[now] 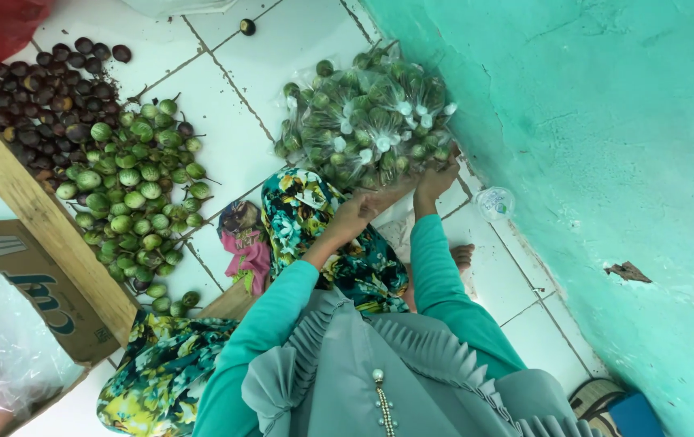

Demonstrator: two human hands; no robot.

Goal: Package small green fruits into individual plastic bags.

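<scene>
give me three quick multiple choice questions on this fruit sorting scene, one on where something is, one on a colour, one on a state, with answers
1. Where does the heap of clear bags of green fruit lie?
A. on the tiled floor against the turquoise wall
B. inside the cardboard box
C. on the wooden plank

2. What colour are the loose fruits farthest to the upper left, the dark pile?
A. bright yellow
B. dark brownish purple
C. white

3. What are the left hand and right hand doing?
A. resting in the lap
B. gripping the plank
C. reaching the near edge of the bag heap

Answers: 1 A, the bags sit on the tiles right by the wall. 2 B, that pile is dark, unlike the loose green fruits next to it. 3 C, both hands meet the bags; the exact grip is unclear.
</scene>
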